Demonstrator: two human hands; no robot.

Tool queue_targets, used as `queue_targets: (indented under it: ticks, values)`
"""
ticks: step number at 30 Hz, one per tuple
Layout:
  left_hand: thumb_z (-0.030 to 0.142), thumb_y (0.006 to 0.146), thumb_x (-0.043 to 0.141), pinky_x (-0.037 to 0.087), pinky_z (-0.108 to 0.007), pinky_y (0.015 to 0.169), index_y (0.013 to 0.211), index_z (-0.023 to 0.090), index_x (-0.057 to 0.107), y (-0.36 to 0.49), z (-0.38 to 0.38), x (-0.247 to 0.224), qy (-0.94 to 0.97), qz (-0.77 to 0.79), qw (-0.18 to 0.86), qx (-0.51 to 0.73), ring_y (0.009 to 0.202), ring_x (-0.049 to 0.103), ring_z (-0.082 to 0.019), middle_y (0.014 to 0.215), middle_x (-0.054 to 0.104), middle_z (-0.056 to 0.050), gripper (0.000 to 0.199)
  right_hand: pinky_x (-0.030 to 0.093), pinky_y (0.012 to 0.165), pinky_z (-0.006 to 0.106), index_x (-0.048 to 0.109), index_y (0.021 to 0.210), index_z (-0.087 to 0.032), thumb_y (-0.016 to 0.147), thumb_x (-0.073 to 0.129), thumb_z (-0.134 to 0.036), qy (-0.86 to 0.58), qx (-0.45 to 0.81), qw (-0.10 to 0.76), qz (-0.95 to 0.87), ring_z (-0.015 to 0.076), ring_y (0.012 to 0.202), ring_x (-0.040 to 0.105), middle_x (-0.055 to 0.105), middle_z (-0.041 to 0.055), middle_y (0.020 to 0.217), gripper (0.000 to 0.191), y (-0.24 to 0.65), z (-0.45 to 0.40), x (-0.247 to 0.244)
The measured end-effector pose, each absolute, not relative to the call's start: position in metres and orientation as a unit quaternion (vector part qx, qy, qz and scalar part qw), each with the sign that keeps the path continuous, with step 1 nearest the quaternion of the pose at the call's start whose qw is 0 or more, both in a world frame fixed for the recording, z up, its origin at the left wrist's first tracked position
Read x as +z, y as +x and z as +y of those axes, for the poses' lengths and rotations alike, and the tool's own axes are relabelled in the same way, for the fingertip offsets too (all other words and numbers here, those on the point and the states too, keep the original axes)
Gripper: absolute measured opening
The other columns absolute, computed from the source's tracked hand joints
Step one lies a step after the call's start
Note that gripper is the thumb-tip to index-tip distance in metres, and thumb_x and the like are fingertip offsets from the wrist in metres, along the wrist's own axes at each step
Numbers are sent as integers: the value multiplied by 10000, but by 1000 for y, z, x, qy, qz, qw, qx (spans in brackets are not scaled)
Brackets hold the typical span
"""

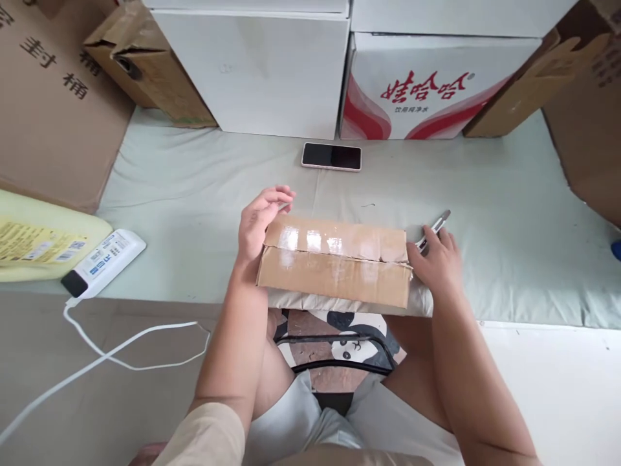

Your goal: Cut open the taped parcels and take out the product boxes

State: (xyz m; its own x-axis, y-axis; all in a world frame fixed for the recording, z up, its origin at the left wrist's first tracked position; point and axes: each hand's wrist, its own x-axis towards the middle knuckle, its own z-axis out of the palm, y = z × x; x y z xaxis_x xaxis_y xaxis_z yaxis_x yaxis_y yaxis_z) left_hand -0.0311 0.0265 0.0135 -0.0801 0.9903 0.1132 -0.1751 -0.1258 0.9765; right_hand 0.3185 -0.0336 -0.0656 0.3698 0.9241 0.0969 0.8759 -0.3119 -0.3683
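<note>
A small brown cardboard box (334,275) lies at the front edge of the cloth-covered surface, with a slit seam along its taped top. At its left end is my left hand (262,217), fingers stretched out and slightly bent, the palm side near or against the box. To the right of the box, my right hand (439,259) has its thumb and fingers around a utility knife (440,222). The knife's tip points away from me, up and to the right. Part of its handle is hidden by the fingers.
A phone (332,156) lies beyond the box. White cartons (272,77) and a red-and-white carton (436,84) line the back. On the left are a power strip (104,262) with a white cable (121,353), a yellowish jug (48,239) and a large cardboard box (53,129).
</note>
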Motion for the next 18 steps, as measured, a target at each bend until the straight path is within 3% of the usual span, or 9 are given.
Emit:
queue_targets:
  ticks: [4, 7, 10, 13, 16, 18]
  values:
    - [471, 771, 720, 595, -375, 936, 731, 228, 696, -29, 19, 15, 391, 447, 468, 654, 1121, 683, -269, 1079, 697, -92, 248, 466, 1157, 558, 734, 1051, -196, 867, 520, -416, -800, 79, 207, -558, 358, 1288, 621, 711, 188, 1303, 358, 322, -35, -56]
    - [573, 747, 743, 592, -386, 928, 815, 237, 727, -45, 11, 15, 438, 417, 476, 638, 1097, 676, -277, 1101, 694, -105, 343, 546, 1004, 504, 694, 954, -234, 841, 504, -338, -810, 110, 223, -531, 312, 1057, 688, 721, 150, 1216, 245, 325, -36, -48]
    - [616, 629, 853, 580, -396, 947, 1045, 236, 750, -63, 2, 14, 540, 390, 513, 543, 1173, 655, -311, 1280, 683, -126, 572, 565, 914, 471, 663, 1022, -254, 826, 511, -294, -819, 152, 253, -491, 265, 879, 677, 741, 112, 1124, 252, 325, -36, -40]
    - [497, 619, 899, 573, -418, 956, 1200, 253, 696, -66, -6, 12, 571, 412, 523, 481, 1203, 645, -333, 1369, 664, -123, 663, 588, 824, 433, 606, 1205, -263, 826, 533, -290, -786, 233, 364, -441, 215, 773, 658, 743, 87, 1123, 387, 317, -36, -32]
    - [395, 651, 840, 584, -429, 924, 1203, 272, 648, -52, -12, 8, 536, 433, 527, 497, 1095, 677, -315, 1253, 677, -95, 598, 597, 712, 388, 530, 1344, -295, 836, 502, -305, -698, 324, 513, -380, 188, 761, 685, 691, 72, 1149, 510, 300, -35, -21]
    - [357, 652, 796, 589, -420, 885, 1191, 279, 627, -40, -14, 6, 508, 440, 537, 510, 1014, 685, -293, 1134, 666, -71, 570, 615, 759, 404, 519, 1351, -325, 815, 492, -297, -644, 333, 590, -355, 184, 802, 707, 650, 54, 1136, 537, 288, -35, -8]
